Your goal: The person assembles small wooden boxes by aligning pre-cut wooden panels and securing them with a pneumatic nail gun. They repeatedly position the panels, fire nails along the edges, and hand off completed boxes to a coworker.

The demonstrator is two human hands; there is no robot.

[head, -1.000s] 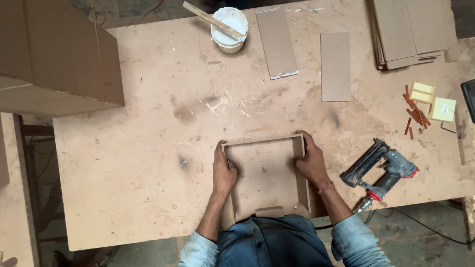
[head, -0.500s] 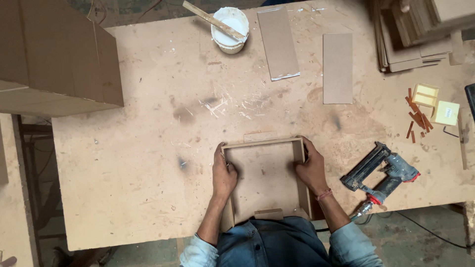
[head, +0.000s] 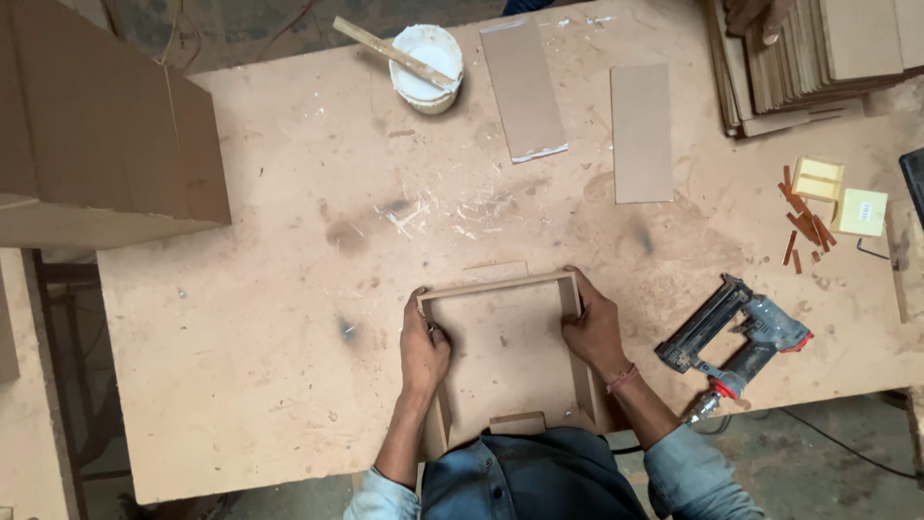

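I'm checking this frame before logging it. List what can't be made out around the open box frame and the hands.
Head view only:
- Near end of the box frame: hidden by the person's body.
- Left hand and right hand: palms and grip hidden, since only their backs show.
- Board stack: cut off by the top edge.
- Another person's hand: cut off likewise.
- Nail gun: hose end runs below the table.

We see a shallow rectangular open frame of light brown fibreboard, lying flat at the near edge of the worktable, far wall and two side walls upright, a small block at its near end
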